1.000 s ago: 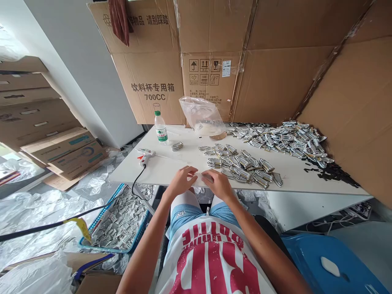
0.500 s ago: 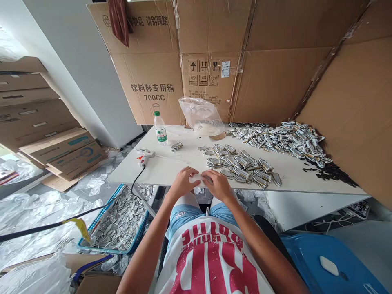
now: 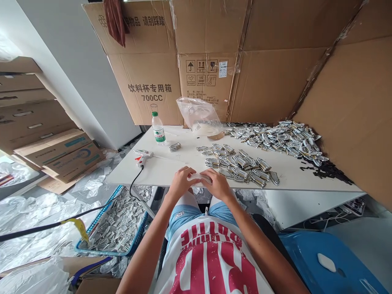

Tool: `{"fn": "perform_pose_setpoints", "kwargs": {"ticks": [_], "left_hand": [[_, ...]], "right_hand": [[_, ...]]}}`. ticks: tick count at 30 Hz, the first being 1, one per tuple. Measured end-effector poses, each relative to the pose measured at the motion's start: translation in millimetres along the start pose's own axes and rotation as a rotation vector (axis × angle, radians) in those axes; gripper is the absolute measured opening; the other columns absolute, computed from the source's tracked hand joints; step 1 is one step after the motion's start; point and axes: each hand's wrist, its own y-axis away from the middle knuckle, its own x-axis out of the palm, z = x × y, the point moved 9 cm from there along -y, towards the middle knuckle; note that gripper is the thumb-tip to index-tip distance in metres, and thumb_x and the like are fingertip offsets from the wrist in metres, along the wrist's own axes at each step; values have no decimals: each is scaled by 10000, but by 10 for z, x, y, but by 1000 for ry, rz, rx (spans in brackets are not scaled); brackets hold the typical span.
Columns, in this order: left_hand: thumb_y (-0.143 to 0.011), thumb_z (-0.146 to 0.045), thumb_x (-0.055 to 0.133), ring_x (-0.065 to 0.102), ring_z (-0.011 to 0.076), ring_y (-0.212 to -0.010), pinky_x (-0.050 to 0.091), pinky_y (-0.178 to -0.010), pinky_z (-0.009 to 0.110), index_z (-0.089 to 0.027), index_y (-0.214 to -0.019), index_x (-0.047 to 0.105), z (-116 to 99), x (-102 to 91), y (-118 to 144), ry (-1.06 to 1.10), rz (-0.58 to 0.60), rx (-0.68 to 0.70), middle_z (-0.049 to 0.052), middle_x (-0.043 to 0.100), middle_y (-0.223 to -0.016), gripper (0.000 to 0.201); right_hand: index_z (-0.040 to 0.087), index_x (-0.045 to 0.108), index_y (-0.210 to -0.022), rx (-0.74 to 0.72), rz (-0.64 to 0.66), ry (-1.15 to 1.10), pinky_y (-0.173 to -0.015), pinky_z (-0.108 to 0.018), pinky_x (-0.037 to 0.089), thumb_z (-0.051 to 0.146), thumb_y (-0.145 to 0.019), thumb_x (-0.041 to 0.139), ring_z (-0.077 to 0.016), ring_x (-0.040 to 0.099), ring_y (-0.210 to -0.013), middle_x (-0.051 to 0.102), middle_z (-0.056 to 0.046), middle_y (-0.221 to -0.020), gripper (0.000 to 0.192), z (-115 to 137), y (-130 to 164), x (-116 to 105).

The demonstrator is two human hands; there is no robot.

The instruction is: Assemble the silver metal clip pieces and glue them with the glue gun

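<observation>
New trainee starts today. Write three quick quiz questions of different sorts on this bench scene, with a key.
1. True or false: the glue gun lies on the table, to the left of both hands.
2. What do the left hand and right hand hold between them? A) the water bottle B) a small white piece C) the plastic bag
3. Fill in: the blue basket of metal pieces sits on the ____, left of the person.

Key: 1 true; 2 B; 3 floor.
</observation>
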Motion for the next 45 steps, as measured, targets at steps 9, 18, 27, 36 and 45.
{"fn": "perform_pose_setpoints", "kwargs": {"ticks": [9, 18, 27, 36, 45], "left_hand": [[-903, -322, 763, 773, 256, -984, 649, -924, 411, -225, -1231, 778, 55, -51, 5, 72, 104, 43, 95, 775, -1142, 342], [-893, -254, 731, 712, 245, -868, 608, -852, 417, -211, -1119, 791, 38, -3, -6, 40, 35, 4, 71, 748, -978, 237], [-903, -260, 721, 723, 224, -815, 630, -775, 371, -219, -1032, 829, 42, 7, -22, 116, 26, -12, 70, 757, -942, 173], [-950, -270, 702, 793, 207, -914, 694, -864, 346, -221, -1058, 839, -108, 111, -15, 241, 136, 43, 71, 811, -1059, 182], [-1009, -301, 650, 704, 312, -1056, 582, -1022, 541, -197, -1230, 783, 116, -171, -16, -27, -67, -4, 130, 763, -1170, 278]], "right_hand": [[286, 767, -1194, 38, -30, -4, -815, -340, 536, 384, -1062, 661, -231, 749, -917, 786, -50, -1196, 196, -53, 6, 2], [286, 773, -1170, 47, -44, -11, -777, -331, 522, 370, -1063, 643, -219, 730, -861, 782, -45, -1157, 188, -59, 7, -28], [278, 786, -1179, 53, -52, -18, -764, -328, 524, 391, -1061, 646, -198, 686, -767, 759, -42, -1066, 215, -105, 1, -19], [278, 819, -1094, 31, -42, -70, -728, -329, 507, 446, -1087, 611, -184, 642, -709, 732, -62, -1095, 268, -73, 29, -26], [234, 758, -912, 38, -131, -241, -725, -334, 533, 440, -1046, 646, -216, 670, -755, 760, -63, -910, 270, -201, 10, -120]]}}
